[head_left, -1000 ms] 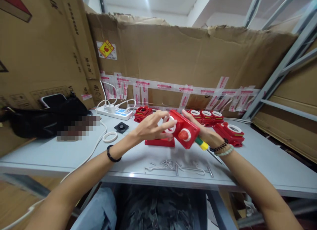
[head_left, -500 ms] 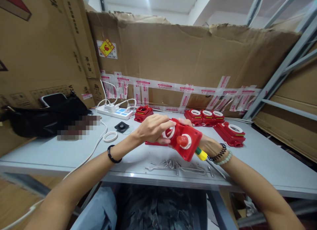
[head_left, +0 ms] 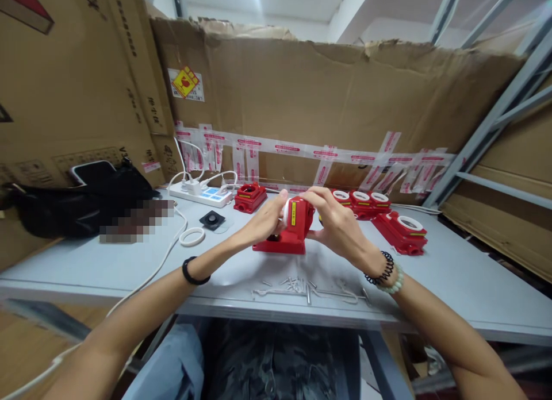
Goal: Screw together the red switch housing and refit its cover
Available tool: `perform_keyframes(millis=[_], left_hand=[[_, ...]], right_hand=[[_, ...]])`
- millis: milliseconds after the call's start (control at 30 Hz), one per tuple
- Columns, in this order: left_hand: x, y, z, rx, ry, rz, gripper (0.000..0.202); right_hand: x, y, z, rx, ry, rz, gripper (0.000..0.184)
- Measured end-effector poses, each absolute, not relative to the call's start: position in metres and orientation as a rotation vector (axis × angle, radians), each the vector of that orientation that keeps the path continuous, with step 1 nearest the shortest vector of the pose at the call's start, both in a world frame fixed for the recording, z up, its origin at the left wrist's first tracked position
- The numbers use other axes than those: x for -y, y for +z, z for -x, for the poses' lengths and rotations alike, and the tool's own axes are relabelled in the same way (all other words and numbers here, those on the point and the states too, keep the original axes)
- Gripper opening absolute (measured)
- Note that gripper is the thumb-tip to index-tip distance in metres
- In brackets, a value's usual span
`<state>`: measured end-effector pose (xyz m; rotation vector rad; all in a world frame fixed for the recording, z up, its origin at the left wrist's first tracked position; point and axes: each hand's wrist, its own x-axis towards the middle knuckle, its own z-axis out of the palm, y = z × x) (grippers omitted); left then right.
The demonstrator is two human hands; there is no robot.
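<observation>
Both my hands hold a red switch box (head_left: 298,217) turned on its edge, its narrow side with a yellow label facing me. My left hand (head_left: 264,223) grips its left side, fingers curled by a white ring on its face. My right hand (head_left: 335,225) wraps the right side from behind. Under the box a flat red base plate (head_left: 279,247) lies on the grey table (head_left: 129,268). The screwdriver seen earlier is hidden.
Several long screws (head_left: 308,288) lie near the front edge. More red boxes with white rings (head_left: 375,211) stand at the back right, one red housing (head_left: 249,196) at the back. A white ring (head_left: 192,237), black part (head_left: 211,220), power strip (head_left: 200,195) and black bag (head_left: 81,207) lie left.
The red box has been turned from face-on with its red button toward me to edge-on, and lifted back over the base plate. The green-yellow screwdriver handle is no longer visible.
</observation>
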<state>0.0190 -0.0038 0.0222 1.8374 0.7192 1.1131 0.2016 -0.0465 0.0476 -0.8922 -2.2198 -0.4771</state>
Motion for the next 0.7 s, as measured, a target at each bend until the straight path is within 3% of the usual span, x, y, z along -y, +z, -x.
perform_keyframes(millis=[133, 267, 400, 533, 700], left_hand=[[0.004, 0.025, -0.006, -0.663, 1.285, -2.073, 0.042], [0.008, 0.030, 0.000, -0.337, 1.273, -2.330, 0.053], [0.007, 0.030, 0.001, -0.253, 1.232, -2.322, 0.050], [0.007, 0.030, 0.000, -0.358, 1.206, -2.222, 0.047], [0.008, 0.028, -0.006, -0.625, 1.165, -1.981, 0.034]], right_hand=[[0.041, 0.048, -0.205, 2.076, -0.198, 0.926, 0.073], [0.038, 0.049, -0.206, 1.994, 0.081, 0.909, 0.081], [0.038, 0.051, -0.206, 1.977, 0.194, 0.886, 0.078], [0.038, 0.049, -0.208, 2.043, 0.134, 0.904, 0.079], [0.038, 0.044, -0.207, 2.183, -0.264, 0.840, 0.071]])
